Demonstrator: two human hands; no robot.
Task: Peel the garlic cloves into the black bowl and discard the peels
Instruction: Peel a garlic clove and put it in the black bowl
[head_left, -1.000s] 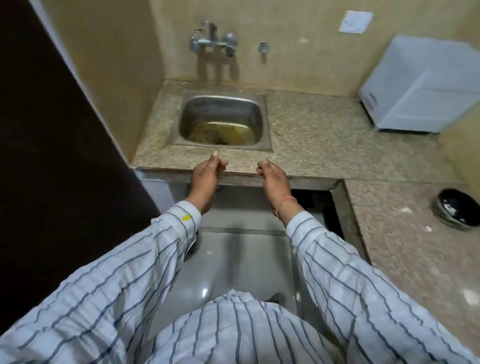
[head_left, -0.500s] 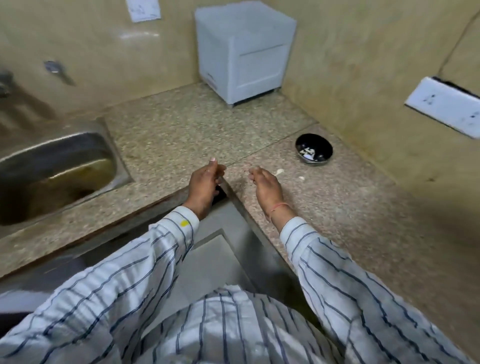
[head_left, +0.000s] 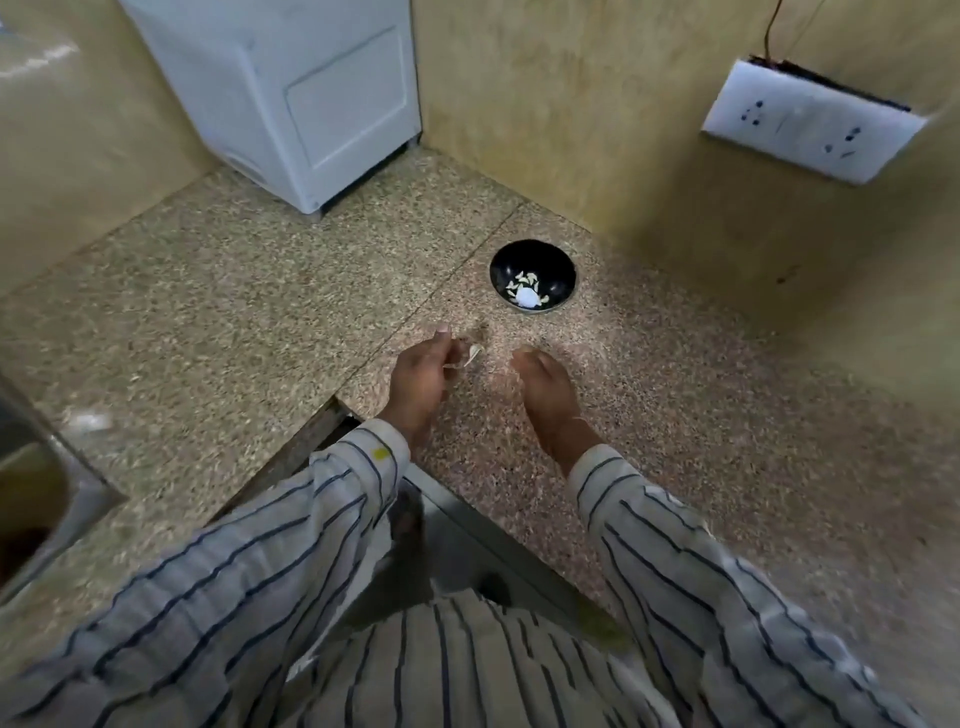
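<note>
The black bowl (head_left: 551, 261) stands on the speckled counter near the corner of the walls, with several pale garlic cloves (head_left: 527, 291) inside. Both of my hands hover over the counter just in front of it. My left hand (head_left: 418, 387) has curled fingers that pinch a pale garlic clove (head_left: 471, 355) at their tips; the picture is blurred there. About a hand's width to the right, my right hand (head_left: 545, 389) has its fingers curled downward, and nothing shows in it.
A white box-shaped appliance (head_left: 291, 98) stands on the counter at the back left. A steel sink (head_left: 31, 499) is at the far left edge. A white socket panel (head_left: 810, 130) hangs on the right wall. The counter (head_left: 701, 415) has a cut-out below my arms.
The view has swung right from the sink to the bowl's corner. Both hands moved from the counter edge by the sink to just in front of the black bowl.
</note>
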